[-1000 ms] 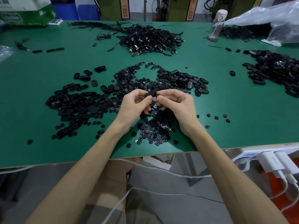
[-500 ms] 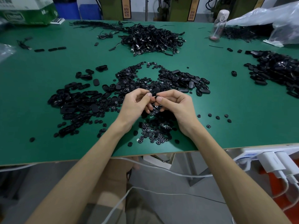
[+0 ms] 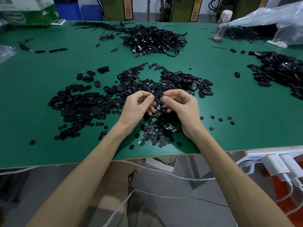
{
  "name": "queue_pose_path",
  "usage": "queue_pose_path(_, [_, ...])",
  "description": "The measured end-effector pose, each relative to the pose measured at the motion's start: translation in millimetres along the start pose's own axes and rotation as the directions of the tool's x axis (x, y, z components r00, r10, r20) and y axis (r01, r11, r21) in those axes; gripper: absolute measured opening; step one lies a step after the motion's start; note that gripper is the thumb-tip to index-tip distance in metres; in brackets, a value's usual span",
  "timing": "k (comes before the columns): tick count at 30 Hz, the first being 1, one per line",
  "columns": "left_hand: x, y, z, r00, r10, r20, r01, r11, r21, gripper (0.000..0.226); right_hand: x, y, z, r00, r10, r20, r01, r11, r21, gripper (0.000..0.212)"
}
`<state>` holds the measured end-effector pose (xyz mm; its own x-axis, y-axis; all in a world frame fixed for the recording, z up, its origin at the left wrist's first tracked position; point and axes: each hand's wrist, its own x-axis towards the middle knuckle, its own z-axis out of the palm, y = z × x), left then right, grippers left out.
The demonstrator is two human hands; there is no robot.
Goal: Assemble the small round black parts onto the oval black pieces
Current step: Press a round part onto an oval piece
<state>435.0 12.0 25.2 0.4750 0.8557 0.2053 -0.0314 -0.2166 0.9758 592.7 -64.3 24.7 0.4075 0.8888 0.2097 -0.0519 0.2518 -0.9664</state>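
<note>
Head view, looking down on a green-topped work table (image 3: 246,112). Held up over its middle: one oval black plastic piece (image 3: 157,93), lying roughly level. Gripped at the left end by the left hand (image 3: 137,108), thumb pressed on top, fingers curled underneath. Gripped at the right end by the right hand (image 3: 182,108) in the same way, thumb on top and fingers curled below. Too small and dark to tell whether a round part already sits in it.

Directly beneath that held piece and toward the near table edge: a loose heap of small round black parts (image 3: 155,136), some glinting at the centre. Left of the held piece: a spread pile of oval black shells (image 3: 78,105). Just beyond and right of it: a smaller cluster of oval shells (image 3: 193,82) mixed with round ones. Well beyond it: a tangled mound of black cables (image 3: 154,40). Far right of it: another black heap (image 3: 282,69), plus a clear bottle (image 3: 221,25) and a crumpled clear plastic bag (image 3: 278,18) farther back.
</note>
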Motion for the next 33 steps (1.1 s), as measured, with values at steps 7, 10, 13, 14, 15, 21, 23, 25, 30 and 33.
queue_pose_path(7, [-1.0,0.7,1.0,0.999,0.04,0.029,-0.042,0.997,0.063,0.01,0.5,1.7,0.8,0.997,-0.052,-0.05,0.045,0.99,-0.132,0.008])
queue_pose_path(10, [-1.1,0.5,1.6,0.998,0.048,0.047,-0.051,0.997,0.055,0.01,0.8,2.7,0.9,0.996,-0.065,-0.068,0.051,0.981,-0.188,0.006])
queue_pose_path(13, [-0.8,-0.4,1.6,0.998,0.044,0.053,-0.047,0.998,0.047,0.008,0.9,2.8,1.4,0.996,-0.065,-0.056,0.052,0.975,-0.216,0.007])
queue_pose_path(14, [-0.7,-1.0,1.5,0.997,0.043,0.057,-0.046,0.998,0.047,0.007,1.1,2.6,1.4,0.996,-0.065,-0.054,0.052,0.975,-0.217,0.008])
queue_pose_path(15, [-0.6,-1.5,1.6,0.997,0.042,0.062,-0.045,0.998,0.048,0.006,1.1,2.7,1.3,0.996,-0.064,-0.055,0.051,0.975,-0.215,0.008])
queue_pose_path(21, [0.0,-3.4,2.5,0.997,0.038,0.061,-0.041,0.998,0.051,0.006,0.9,2.9,1.7,0.996,-0.082,-0.035,0.073,0.975,-0.211,0.008])
queue_pose_path(23, [-0.3,-2.8,2.1,0.997,0.039,0.065,-0.042,0.998,0.052,0.009,0.7,2.7,1.9,0.995,-0.094,-0.028,0.085,0.972,-0.219,0.008])
queue_pose_path(25, [-0.8,-2.2,1.5,0.997,0.039,0.073,-0.043,0.998,0.053,0.012,0.6,2.7,1.2,0.995,-0.093,-0.032,0.083,0.971,-0.226,0.007])
queue_pose_path(30, [-0.9,-1.2,1.8,0.996,0.038,0.078,-0.042,0.998,0.049,0.011,-0.4,1.7,0.8,0.995,-0.102,-0.024,0.094,0.97,-0.225,0.007])
queue_pose_path(33, [-0.6,-1.3,2.3,0.997,0.029,0.066,-0.034,0.997,0.068,0.01,-1.0,0.9,1.7,0.994,-0.104,0.013,0.104,0.966,-0.237,0.007])
